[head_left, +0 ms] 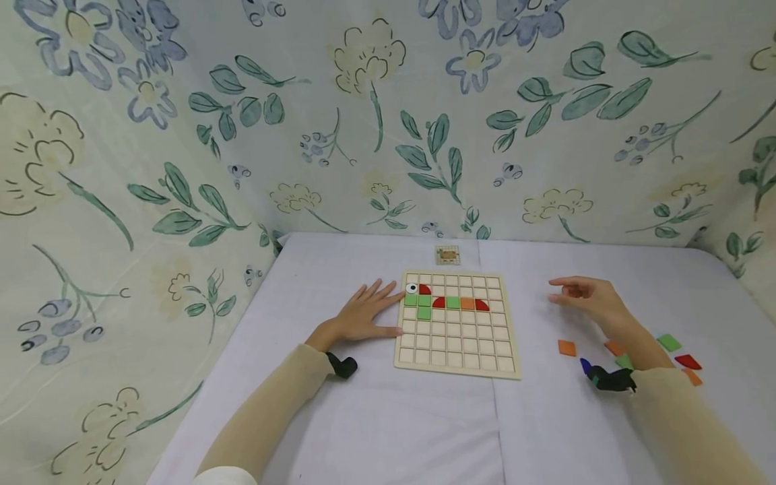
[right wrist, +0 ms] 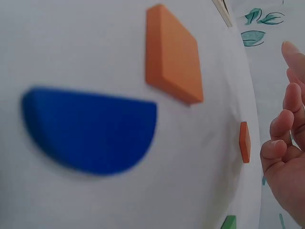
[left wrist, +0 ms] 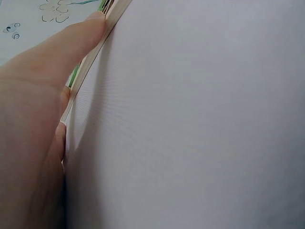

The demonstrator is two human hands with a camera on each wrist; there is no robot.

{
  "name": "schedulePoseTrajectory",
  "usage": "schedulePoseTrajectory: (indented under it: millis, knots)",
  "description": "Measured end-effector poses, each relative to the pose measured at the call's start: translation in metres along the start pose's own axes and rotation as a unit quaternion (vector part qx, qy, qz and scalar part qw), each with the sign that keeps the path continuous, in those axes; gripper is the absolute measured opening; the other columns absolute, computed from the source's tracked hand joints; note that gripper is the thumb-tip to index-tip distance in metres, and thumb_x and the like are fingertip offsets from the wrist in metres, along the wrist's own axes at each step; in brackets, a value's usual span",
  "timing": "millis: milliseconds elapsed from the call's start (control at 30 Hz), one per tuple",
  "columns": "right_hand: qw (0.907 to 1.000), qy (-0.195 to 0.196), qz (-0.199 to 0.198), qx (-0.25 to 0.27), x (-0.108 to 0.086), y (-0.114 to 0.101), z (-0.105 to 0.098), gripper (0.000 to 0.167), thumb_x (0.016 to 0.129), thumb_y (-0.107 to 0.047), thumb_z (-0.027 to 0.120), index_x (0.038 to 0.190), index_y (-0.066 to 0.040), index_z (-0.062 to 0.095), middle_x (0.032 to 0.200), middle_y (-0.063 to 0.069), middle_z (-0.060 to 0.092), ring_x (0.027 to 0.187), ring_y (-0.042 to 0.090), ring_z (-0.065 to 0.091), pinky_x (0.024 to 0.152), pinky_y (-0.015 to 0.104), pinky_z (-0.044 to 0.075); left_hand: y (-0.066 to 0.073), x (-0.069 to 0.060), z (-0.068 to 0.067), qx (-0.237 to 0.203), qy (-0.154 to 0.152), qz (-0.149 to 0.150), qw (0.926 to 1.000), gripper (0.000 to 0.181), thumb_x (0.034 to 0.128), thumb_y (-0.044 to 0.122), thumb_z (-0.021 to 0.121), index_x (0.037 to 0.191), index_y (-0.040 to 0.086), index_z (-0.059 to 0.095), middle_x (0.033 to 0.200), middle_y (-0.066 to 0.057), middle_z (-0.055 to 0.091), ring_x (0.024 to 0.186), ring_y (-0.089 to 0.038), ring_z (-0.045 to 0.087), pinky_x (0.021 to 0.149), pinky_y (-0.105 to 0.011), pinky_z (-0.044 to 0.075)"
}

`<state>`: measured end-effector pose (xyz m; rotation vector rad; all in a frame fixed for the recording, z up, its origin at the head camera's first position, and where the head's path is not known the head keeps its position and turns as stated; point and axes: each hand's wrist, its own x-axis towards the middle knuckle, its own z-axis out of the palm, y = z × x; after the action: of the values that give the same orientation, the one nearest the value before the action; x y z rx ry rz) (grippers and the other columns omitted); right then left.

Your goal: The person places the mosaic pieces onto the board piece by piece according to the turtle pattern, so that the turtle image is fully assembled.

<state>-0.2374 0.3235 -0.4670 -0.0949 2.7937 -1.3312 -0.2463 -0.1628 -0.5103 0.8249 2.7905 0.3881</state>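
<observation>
A wooden grid board (head_left: pixel 455 372) lies on the white cloth, with green, red and orange pieces and an eye piece (head_left: pixel 411 288) in its upper cells. My left hand (head_left: pixel 364 315) rests spread beside it, thumb and a fingertip touching its left edge; in the left wrist view the thumb (left wrist: pixel 71 40) meets the board's side. My right hand (head_left: pixel 587 300) hovers right of the board, fingers loosely bent, with nothing visible in it. Nearest it lies an orange square (head_left: pixel 566 347). A blue half-round piece (right wrist: pixel 95 133) and another orange square (right wrist: pixel 177 57) show large in the right wrist view.
A small pattern card (head_left: pixel 448 255) lies behind the board. Around my right forearm are scattered a green square (head_left: pixel 669 342), a red piece (head_left: pixel 688 362) and orange pieces, some partly covered by the arm. A floral cloth (head_left: pixel 376 168) rises at the back and left.
</observation>
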Motion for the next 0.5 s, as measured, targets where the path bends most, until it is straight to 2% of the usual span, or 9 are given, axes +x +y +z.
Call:
schedulePoseTrajectory:
  millis: [233,500]
  knots:
    - [0.9998,0.010,0.012,-0.013,0.001,0.018,-0.011,0.057,0.088,-0.038,0.078,0.130,-0.003,0.063,0.095,0.009,0.056,0.081,0.017,0.047,0.054,0.025,0.042,0.001,0.000,-0.001,-0.002,-0.002,0.001,1.0000,0.093,0.0829,0.085,0.044,0.159,0.041,0.015,0.167,0.008,0.000,0.152,-0.021,-0.010,0.120,-0.046,-0.008]
    - [0.9985,-0.005,0.053,0.004,0.002,0.030,-0.015,0.066,0.086,-0.038,0.080,0.136,-0.001,0.058,0.109,0.012,0.057,0.090,0.020,0.048,0.065,0.018,0.048,0.002,-0.001,-0.001,0.002,-0.004,-0.003,1.0000,0.092,0.0828,0.085,0.043,0.159,0.042,0.014,0.167,0.010,-0.001,0.151,-0.019,-0.011,0.120,-0.045,-0.008]
